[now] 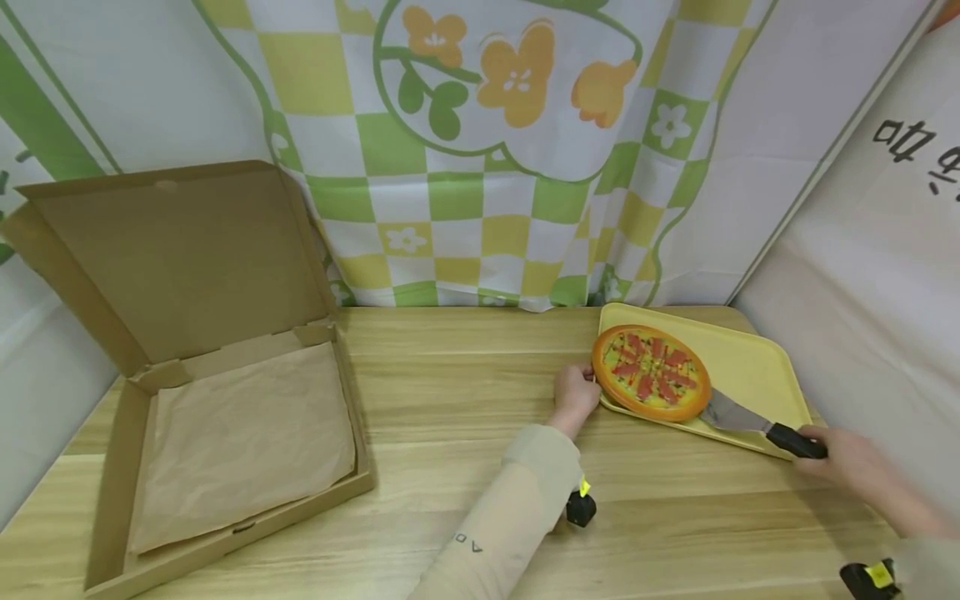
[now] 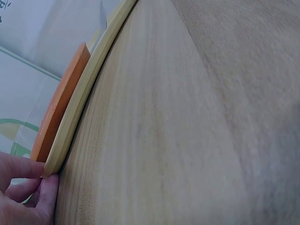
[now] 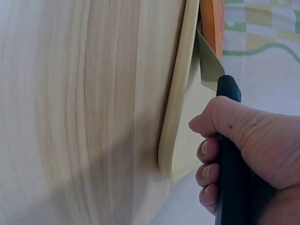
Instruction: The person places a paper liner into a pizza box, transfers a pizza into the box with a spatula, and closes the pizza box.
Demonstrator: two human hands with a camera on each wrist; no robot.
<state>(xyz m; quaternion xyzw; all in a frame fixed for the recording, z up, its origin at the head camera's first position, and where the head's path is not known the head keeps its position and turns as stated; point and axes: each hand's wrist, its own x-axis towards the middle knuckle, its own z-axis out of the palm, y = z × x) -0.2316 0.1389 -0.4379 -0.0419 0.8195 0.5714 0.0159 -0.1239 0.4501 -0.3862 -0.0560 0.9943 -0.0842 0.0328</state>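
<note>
The left hand [image 1: 576,393] pinches the tray [image 1: 757,375] at its left end, the right hand [image 1: 855,462] grips the spatula [image 1: 776,434], so best slide low beneath the pizza [image 1: 652,372] on the tray's left side.

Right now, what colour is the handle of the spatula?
Black; the spatula handle shows best in the head view.

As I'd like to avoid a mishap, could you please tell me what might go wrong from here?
The round, orange-crusted pizza might tip or slide off the black-handled metal spatula: how far it reaches underneath is hidden.
The yellow rectangular tray could shift under the spatula's push if the left hand, pinching its edge, lets go.
</note>
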